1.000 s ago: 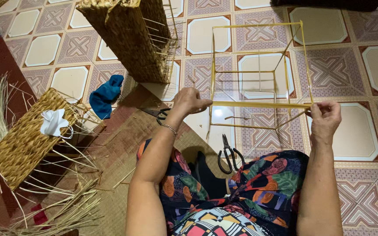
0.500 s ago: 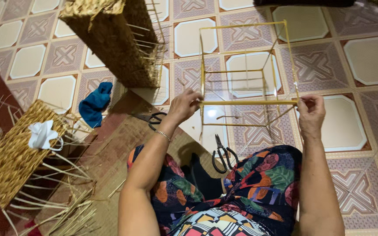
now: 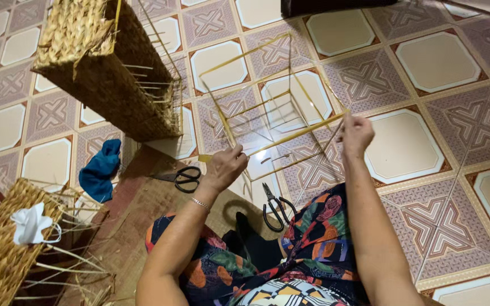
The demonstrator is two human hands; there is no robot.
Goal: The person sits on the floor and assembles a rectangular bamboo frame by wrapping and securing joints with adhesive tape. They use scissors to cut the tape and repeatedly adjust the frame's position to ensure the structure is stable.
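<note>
Head view: we look down on a person seated on a patterned tile floor (image 3: 443, 68), both hands raised to a yellow wire frame (image 3: 267, 107), which we take as our landmark.
Frame: a box-shaped skeleton of thin yellow rods, tilted, standing on the floor just ahead of the person's knees.
Left hand (image 3: 225, 166): at the frame's near left corner; we see the grip closed around the lower rod there, fingers curled over it.
Right hand (image 3: 357, 133): at the frame's near right end; the fingertips pinch the end of the front rod, the grip narrow and closed on it.
Woven basket (image 3: 106, 68): left of the frame and close beside it, tall and tilted, loose straw ends sticking out toward the frame.
Black scissors (image 3: 181, 177): below and left of the frame, lying on a woven mat (image 3: 143, 226), just left of the left hand.
Pliers (image 3: 276, 207): directly below the frame, between the two forearms, on the floor.
Blue cloth (image 3: 100, 170): further left of the frame, beyond the scissors.
Second woven piece (image 3: 1, 249): far lower left of the frame, with a white cloth (image 3: 30, 223) resting on it.
</note>
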